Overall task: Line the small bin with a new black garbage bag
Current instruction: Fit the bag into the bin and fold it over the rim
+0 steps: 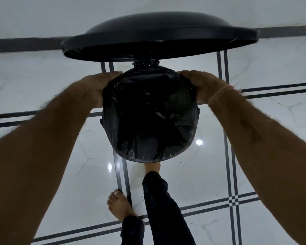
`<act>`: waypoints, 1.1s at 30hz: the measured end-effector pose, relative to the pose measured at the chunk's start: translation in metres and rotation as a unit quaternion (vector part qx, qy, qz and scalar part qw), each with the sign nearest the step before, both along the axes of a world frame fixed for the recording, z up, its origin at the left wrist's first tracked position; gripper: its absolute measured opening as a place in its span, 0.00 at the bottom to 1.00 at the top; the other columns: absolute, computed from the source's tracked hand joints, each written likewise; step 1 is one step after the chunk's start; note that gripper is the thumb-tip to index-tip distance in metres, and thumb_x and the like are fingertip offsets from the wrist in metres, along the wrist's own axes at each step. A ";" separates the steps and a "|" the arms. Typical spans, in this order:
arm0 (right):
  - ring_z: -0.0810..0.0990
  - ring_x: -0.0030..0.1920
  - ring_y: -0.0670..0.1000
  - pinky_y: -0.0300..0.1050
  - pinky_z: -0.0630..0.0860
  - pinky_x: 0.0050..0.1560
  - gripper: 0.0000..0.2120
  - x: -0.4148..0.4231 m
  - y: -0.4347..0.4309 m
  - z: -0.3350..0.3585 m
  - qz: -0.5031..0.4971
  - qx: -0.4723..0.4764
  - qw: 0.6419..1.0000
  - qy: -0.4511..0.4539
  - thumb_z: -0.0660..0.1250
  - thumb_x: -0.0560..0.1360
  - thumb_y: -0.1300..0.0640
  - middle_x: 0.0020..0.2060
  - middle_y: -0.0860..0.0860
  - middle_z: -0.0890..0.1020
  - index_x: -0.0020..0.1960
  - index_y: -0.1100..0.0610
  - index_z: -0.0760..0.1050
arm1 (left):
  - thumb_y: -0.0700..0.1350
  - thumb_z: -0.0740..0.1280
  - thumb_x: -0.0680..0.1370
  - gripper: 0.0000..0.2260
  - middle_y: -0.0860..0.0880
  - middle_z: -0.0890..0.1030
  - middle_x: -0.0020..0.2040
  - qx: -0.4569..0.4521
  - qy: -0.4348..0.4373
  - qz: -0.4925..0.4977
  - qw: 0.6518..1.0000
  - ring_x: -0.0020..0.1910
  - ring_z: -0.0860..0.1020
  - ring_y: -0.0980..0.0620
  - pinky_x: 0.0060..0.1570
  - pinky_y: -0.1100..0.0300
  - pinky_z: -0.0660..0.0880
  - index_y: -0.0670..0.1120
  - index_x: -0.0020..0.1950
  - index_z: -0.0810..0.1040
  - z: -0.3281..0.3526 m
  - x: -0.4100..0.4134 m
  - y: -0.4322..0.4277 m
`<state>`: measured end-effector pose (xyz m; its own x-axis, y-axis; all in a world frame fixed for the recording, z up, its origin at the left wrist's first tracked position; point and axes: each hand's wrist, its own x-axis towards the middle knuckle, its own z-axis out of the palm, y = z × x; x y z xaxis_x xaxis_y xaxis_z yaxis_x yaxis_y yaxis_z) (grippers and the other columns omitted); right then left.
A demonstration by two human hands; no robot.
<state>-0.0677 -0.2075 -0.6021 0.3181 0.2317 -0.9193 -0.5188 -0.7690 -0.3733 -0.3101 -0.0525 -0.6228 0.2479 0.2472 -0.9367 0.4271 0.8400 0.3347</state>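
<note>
Head view: bin point(145, 63) stands on the tiled floor point(60, 156), lid point(159, 32) raised, with the bag point(148, 121) spread inside and folded over its rim. Left hand point(99, 87) and right hand point(200, 85) hold the bag's edge at opposite sides, fingers point(113, 74) curled over the rim.

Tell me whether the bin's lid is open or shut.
Open. The lid is tilted up at the back, and the black garbage bag lining the mouth lies exposed.
</note>
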 end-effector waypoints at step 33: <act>0.86 0.58 0.55 0.51 0.83 0.58 0.17 -0.018 -0.078 -0.018 -0.120 0.038 0.992 0.002 0.70 0.82 0.48 0.53 0.54 0.88 0.58 0.61 0.83 | 0.46 0.70 0.82 0.09 0.52 0.82 0.39 0.027 0.017 0.043 0.999 0.43 0.80 0.53 0.44 0.56 0.79 0.49 0.42 0.80 -0.002 -0.072 -0.063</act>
<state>-0.0856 -0.2858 -0.6201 0.3692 0.2194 -0.9031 -0.6846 -0.5929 -0.4240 -0.3816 -0.1158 -0.6252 0.1919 0.3161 -0.9291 0.3651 0.8557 0.3666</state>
